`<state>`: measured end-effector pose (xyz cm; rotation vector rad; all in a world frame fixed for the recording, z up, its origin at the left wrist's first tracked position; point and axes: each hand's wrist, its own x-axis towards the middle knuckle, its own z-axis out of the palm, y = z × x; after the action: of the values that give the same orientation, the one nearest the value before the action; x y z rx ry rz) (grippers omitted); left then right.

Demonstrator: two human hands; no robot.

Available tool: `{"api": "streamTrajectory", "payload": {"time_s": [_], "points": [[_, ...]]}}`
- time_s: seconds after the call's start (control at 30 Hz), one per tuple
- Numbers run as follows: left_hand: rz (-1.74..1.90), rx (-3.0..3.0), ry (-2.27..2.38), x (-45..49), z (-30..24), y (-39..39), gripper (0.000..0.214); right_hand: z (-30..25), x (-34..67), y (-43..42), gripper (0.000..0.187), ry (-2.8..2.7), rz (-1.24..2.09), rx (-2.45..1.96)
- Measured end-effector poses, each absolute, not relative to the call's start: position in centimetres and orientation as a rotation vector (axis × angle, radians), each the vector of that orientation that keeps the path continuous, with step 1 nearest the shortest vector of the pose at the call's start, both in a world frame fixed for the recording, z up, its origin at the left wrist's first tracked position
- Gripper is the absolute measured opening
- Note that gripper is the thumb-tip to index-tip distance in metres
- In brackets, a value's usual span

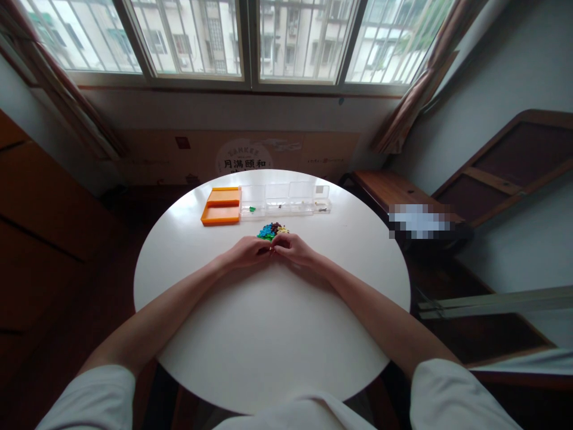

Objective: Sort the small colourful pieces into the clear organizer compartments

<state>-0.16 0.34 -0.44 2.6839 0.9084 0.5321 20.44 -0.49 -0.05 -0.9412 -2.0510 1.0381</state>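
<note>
My left hand [247,251] and my right hand [293,248] rest on the round white table [268,322], fingertips meeting at the middle. Both hands have their fingers curled and pressed together; whatever sits between the fingertips is too small to name. Just beyond them lies a small pile of colourful little pieces [271,230], blue, green, brown and yellow. Farther back stands a clear plastic compartment box [286,200] with a few tiny pieces in its cells, and an orange lid or tray [221,206] lies to its left.
A dark wooden bench [394,194] stands to the right of the table, with a blurred patch on it. A folded wooden panel [514,161] leans against the right wall. A window and curtains are behind the table.
</note>
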Motion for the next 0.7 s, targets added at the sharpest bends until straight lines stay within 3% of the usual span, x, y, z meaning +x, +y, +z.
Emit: {"api": "streamTrajectory", "payload": {"time_s": [0.7], "points": [[0.533, 2.681, 0.909, -0.03, -0.19, 0.20, 0.025, -0.57, 20.42, -0.33, 0.013, -2.012, 1.086, -0.914]]}}
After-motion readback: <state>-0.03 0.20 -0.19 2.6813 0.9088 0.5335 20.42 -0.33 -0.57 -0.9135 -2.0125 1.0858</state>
